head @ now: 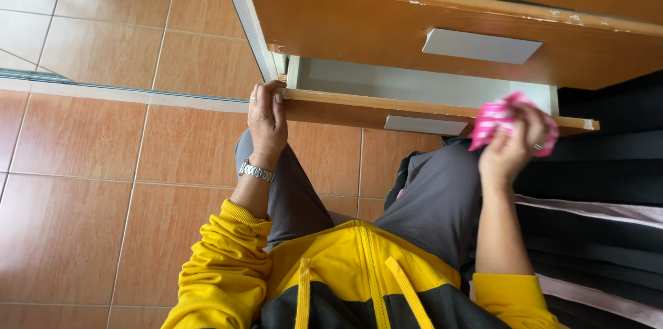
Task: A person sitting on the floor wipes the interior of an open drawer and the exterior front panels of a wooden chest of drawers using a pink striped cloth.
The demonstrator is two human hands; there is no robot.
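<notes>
Tiled floor [103, 184], terracotta squares with pale grout, fills the left half of the frame beneath you. Wooden cabinet, upper right: an upper drawer front [387, 32] with a flat grey rectangular handle [481, 46], and below it a lower drawer [414, 109] pulled open toward you, pale interior showing, its own grey handle [425, 124] on the front edge. Dark fabric with a pale stripe [594, 205] occupies the right edge of the frame. Your yellow-and-black zip jacket [345, 274] sits at bottom centre, grey trousers [428, 198] above it. Your left hand [266, 118], centre-left, rests on the left corner of the lower drawer's front edge, fingers curled over the top of it; a metal watch [256, 171] is on that wrist. Your right hand [514, 146], centre-right, is raised just before the drawer's right end, fingers closed around a pink-and-white striped cloth [498, 116] bunched in the grip.
</notes>
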